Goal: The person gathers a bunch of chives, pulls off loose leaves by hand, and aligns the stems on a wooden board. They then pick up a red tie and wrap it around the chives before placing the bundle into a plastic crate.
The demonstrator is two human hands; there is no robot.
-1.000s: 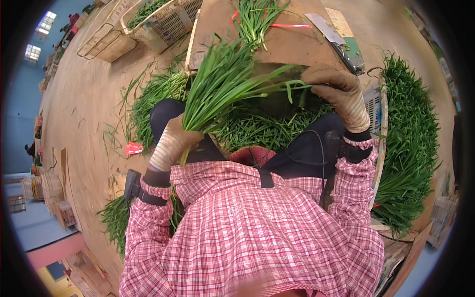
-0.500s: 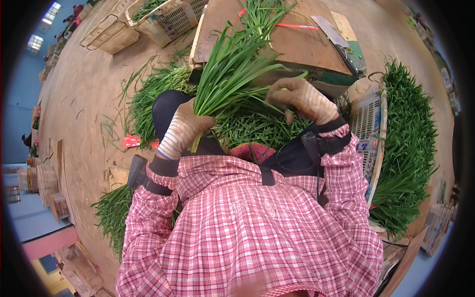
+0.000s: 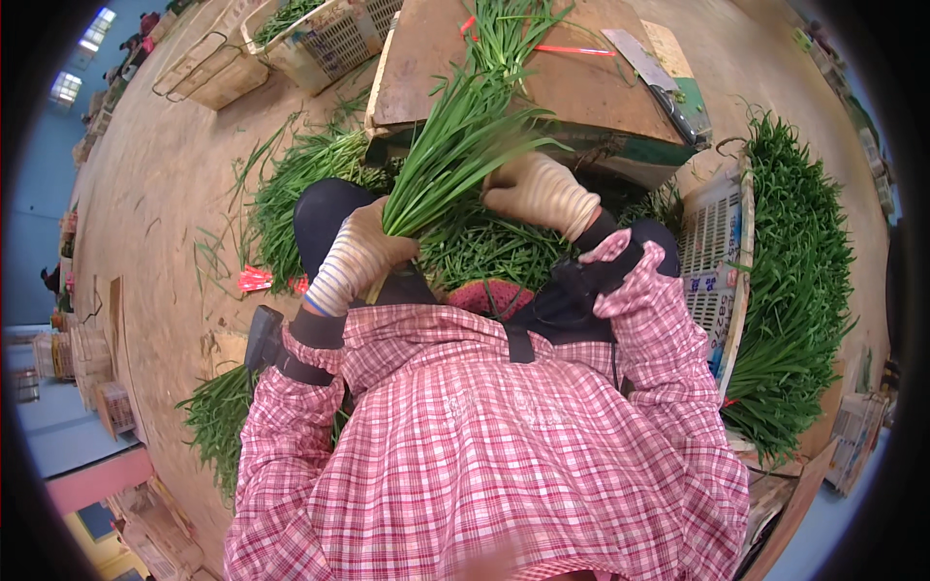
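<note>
In a striped work glove, my left hand [image 3: 363, 247] is wrapped round the lower stalks of a bunch of garlic chives [image 3: 436, 165]. The long flat green leaves fan up and to the right. My right hand [image 3: 542, 192], gloved too, is at the right side of these leaves. Its fingertips are smeared by motion, so I cannot tell whether they grip any. Below the hands, more loose chives [image 3: 484, 254] lie between my knees. Another chive bundle [image 3: 509, 39] rests on the brown work board [image 3: 417, 87] ahead, beside a red strip [image 3: 576, 49].
A cleaver [image 3: 654, 82] with a dark handle lies at the board's right. A white crate [image 3: 715, 242] packed with upright chives [image 3: 799, 281] stands to my right. Loose chives [image 3: 315, 184] and red strips [image 3: 255, 279] are on the floor at left; pale crates [image 3: 325, 44] stand farther off.
My right hand has moved left and slightly up, closer in against the leaves. My left hand keeps its hold on the bunch and has barely moved.
</note>
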